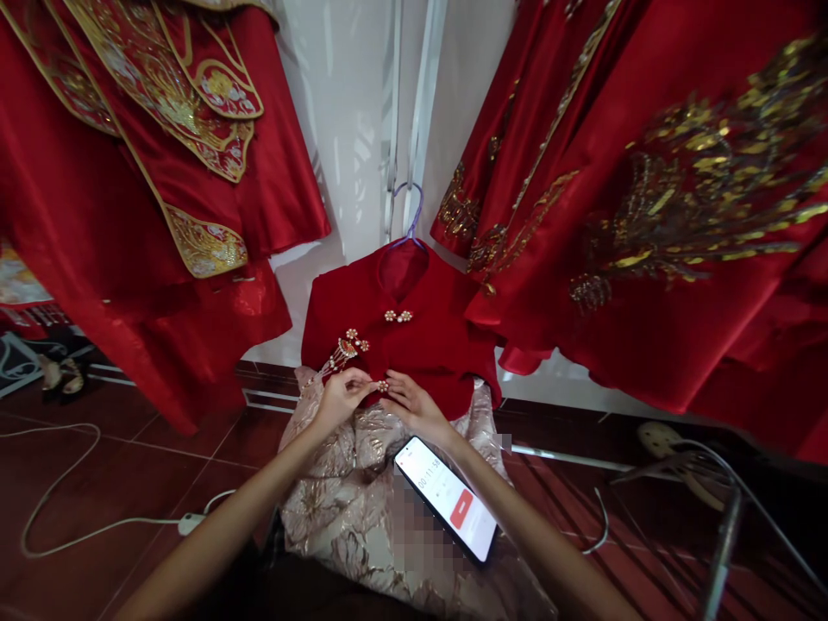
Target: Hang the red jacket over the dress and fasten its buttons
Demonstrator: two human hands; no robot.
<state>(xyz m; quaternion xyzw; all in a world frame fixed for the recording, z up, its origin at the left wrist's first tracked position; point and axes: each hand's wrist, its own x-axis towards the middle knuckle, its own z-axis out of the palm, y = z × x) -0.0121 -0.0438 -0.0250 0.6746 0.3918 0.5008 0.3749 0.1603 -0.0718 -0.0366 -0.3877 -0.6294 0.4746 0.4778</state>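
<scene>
A short red velvet jacket (pixel 440 297) hangs on a purple hanger (pixel 410 226) in front of me. My left hand (pixel 341 397) pinches the left edge of a beaded flower-shaped button (pixel 382 386) low on the jacket's front. At the button's other side is my right hand (pixel 417 407), its fingers stretched towards it and slightly apart. A flowered clasp (pixel 398 316) sits below the collar. Just above my left hand, a dangling brooch (pixel 348 347) is on the jacket. Beneath the jacket lies a shiny pale pink patterned fabric (pixel 336 509).
A phone (pixel 446 498) showing a running timer lies on the pink fabric under my right forearm. Red embroidered garments (pixel 259 172) (pixel 543 216) hang on both sides. A white cable (pixel 97 474) crosses the tiled floor; a metal stand (pixel 721 543) is at right, black shoes (pixel 61 379) at far left.
</scene>
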